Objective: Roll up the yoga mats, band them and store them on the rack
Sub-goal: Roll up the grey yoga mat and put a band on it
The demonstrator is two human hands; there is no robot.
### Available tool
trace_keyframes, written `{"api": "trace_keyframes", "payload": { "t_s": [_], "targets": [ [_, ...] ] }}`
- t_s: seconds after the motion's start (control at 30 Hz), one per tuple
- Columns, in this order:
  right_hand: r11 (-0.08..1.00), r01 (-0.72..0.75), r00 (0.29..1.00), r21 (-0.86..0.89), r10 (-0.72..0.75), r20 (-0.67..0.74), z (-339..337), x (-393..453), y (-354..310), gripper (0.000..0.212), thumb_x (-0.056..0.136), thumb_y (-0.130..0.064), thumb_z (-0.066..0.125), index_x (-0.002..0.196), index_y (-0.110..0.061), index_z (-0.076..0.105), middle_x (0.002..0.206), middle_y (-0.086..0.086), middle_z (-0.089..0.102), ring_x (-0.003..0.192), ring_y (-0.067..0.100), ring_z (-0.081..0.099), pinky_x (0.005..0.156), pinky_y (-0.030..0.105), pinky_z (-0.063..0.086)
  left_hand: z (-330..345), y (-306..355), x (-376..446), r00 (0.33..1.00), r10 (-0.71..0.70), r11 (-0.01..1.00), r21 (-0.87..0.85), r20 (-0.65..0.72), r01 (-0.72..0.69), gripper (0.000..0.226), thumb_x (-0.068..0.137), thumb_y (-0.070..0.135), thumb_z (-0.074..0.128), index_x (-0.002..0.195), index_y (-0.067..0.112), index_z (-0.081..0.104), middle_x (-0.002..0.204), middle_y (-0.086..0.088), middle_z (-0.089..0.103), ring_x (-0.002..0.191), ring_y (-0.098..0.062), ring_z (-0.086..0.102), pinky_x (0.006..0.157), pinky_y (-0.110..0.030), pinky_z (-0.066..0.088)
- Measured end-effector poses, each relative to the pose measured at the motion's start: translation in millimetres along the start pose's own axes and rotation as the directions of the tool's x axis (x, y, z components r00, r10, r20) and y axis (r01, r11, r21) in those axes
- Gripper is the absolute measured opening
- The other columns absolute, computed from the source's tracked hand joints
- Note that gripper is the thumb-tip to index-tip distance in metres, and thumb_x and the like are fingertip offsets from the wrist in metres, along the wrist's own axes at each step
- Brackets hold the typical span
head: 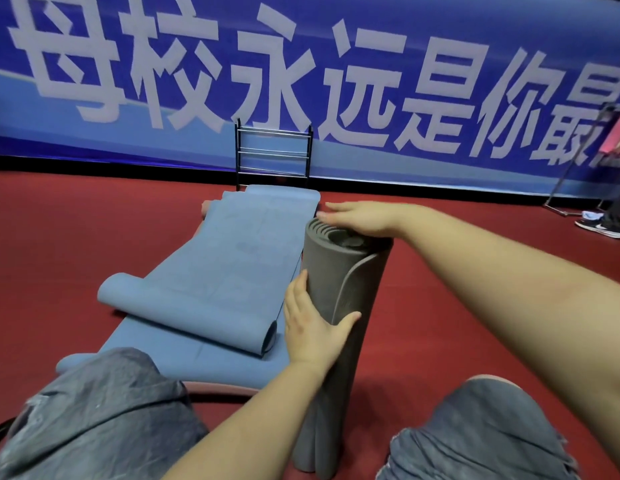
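Mat roll point(339, 306) grey, upright on floor point(457, 306) between knees | left hand point(310, 327) wraps its middle, fingers curled | right hand point(364, 218) flat on top end, fingers straight | foam looks soft, light, springy, likely to unwind; hold mid-roll over loose flap | blue mats point(211, 282) unrolled beside | rack point(273, 154) beyond

I am observing the left hand point(310, 327) wrapping around the side of the upright rolled grey mat point(339, 306), fingers curling behind it, thumb lying across its front. The left forearm is rising from the lower centre, between both knees. The right hand point(362, 218) is lying flat, palm down, fingers straight, pressing on the roll's top end. The right forearm is reaching in from the right edge.
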State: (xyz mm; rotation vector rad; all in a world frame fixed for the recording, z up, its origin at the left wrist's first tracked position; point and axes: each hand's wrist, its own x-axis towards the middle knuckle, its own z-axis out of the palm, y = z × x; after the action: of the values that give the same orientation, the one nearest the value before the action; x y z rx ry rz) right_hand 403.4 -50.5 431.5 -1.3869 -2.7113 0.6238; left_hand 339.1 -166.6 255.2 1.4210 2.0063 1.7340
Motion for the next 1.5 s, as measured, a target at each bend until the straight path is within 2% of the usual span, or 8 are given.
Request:
{"api": "trace_keyframes", "payload": {
  "t_s": [0.3, 0.53, 0.73, 0.9, 1.0, 1.07, 1.3, 1.5],
  "targets": [
    [0.974, -0.046, 0.999, -0.222, 0.042, -0.019, 25.2, 16.9, 9.9, 0.080, 0.079, -0.081, 0.030, 0.147, -0.044, 0.012, 0.159, -0.002, 0.010, 0.145, 0.027, 0.012, 0.117, 0.047, 0.010, -2.0, -7.0, 8.1, 0.991, 0.131, 0.988, 0.084, -0.005, -0.130, 0.109, 0.059, 0.046, 0.084, 0.142, 0.028, 0.016, 0.141, -0.011, 0.034, 0.131, -0.022, 0.029, 0.105, -0.038, 0.034],
    [0.974, -0.057, 0.997, -0.220, 0.044, -0.061, 36.5, 16.9, 10.0, 0.067, 0.090, -0.071, 0.014, 0.149, -0.040, 0.013, 0.159, -0.004, 0.008, 0.146, 0.026, 0.003, 0.117, 0.050, 0.003, -14.6, -3.3, 29.2, 0.905, 0.381, 0.889, 0.194, 0.187, -0.415, 0.129, 0.053, 0.041, 0.086, 0.139, 0.044, -0.010, 0.152, 0.011, -0.016, 0.144, -0.027, 0.005, 0.103, -0.049, 0.037],
    [0.997, -0.028, 0.999, 0.075, 0.031, -0.039, 2.5, 17.3, 0.6, 0.068, 0.093, -0.065, 0.025, 0.143, -0.021, 0.041, 0.152, 0.000, 0.033, 0.137, 0.018, 0.033, 0.114, 0.032, 0.020, -18.9, -5.7, 30.4, 0.893, 0.427, 0.868, 0.214, 0.141, -0.448, 0.118, 0.050, 0.038, 0.088, 0.140, 0.033, 0.011, 0.151, 0.006, -0.002, 0.139, -0.033, 0.020, 0.092, -0.048, 0.046],
    [0.985, 0.033, 0.998, -0.169, -0.042, -0.051, 31.1, 14.2, -5.0, 0.050, 0.101, -0.044, 0.027, 0.148, -0.026, 0.028, 0.157, 0.002, 0.018, 0.145, 0.020, 0.015, 0.117, 0.042, 0.010, -23.1, -9.0, 52.7, 0.804, 0.577, 0.723, 0.367, 0.146, -0.585, 0.125, 0.037, 0.049, 0.090, 0.137, 0.010, 0.026, 0.142, -0.011, 0.021, 0.129, -0.037, 0.027, 0.103, -0.054, 0.034],
    [0.991, 0.112, 0.993, -0.075, -0.114, -0.026, 31.6, 11.7, -5.6, 0.045, 0.104, -0.027, 0.029, 0.147, -0.014, 0.030, 0.156, 0.004, 0.019, 0.144, 0.016, 0.016, 0.112, 0.021, 0.006, -27.7, -14.7, 61.3, 0.742, 0.654, 0.656, 0.380, 0.146, -0.652, 0.125, 0.034, 0.056, 0.089, 0.133, 0.008, 0.029, 0.136, -0.011, 0.027, 0.130, -0.035, 0.025, 0.113, -0.050, 0.014],
    [0.995, 0.069, 0.998, 0.069, -0.068, -0.016, 18.0, 5.8, -6.1, 0.043, 0.103, -0.024, 0.033, 0.145, -0.014, 0.036, 0.154, 0.001, 0.028, 0.139, 0.012, 0.027, 0.103, 0.013, 0.017, -29.4, -17.2, 60.0, 0.738, 0.661, 0.663, 0.355, 0.138, -0.660, 0.126, 0.033, 0.055, 0.090, 0.134, 0.010, 0.029, 0.137, -0.011, 0.026, 0.129, -0.034, 0.027, 0.104, -0.055, 0.033],
    [0.935, 0.065, 0.986, -0.348, -0.113, -0.118, 7.5, 7.2, -9.1, 0.048, 0.103, -0.036, 0.020, 0.150, -0.026, 0.020, 0.158, 0.003, 0.014, 0.145, 0.023, 0.011, 0.116, 0.051, 0.008, -25.9, -10.9, 46.7, 0.712, 0.687, 0.668, 0.259, 0.147, -0.698, 0.132, 0.034, 0.051, 0.091, 0.137, 0.019, 0.016, 0.137, -0.010, 0.027, 0.129, -0.032, 0.030, 0.091, -0.051, 0.046],
    [0.976, 0.101, 0.994, -0.194, -0.108, -0.025, 34.1, 5.6, -1.7, 0.048, 0.104, -0.038, 0.022, 0.150, -0.028, 0.018, 0.159, 0.002, 0.010, 0.146, 0.017, 0.009, 0.118, 0.043, 0.005, -29.8, -7.3, 42.8, 0.696, 0.692, 0.643, 0.274, 0.193, -0.715, 0.132, 0.034, 0.052, 0.090, 0.136, 0.018, 0.014, 0.136, -0.012, 0.027, 0.129, -0.033, 0.028, 0.093, -0.052, 0.044]
  ]
}}
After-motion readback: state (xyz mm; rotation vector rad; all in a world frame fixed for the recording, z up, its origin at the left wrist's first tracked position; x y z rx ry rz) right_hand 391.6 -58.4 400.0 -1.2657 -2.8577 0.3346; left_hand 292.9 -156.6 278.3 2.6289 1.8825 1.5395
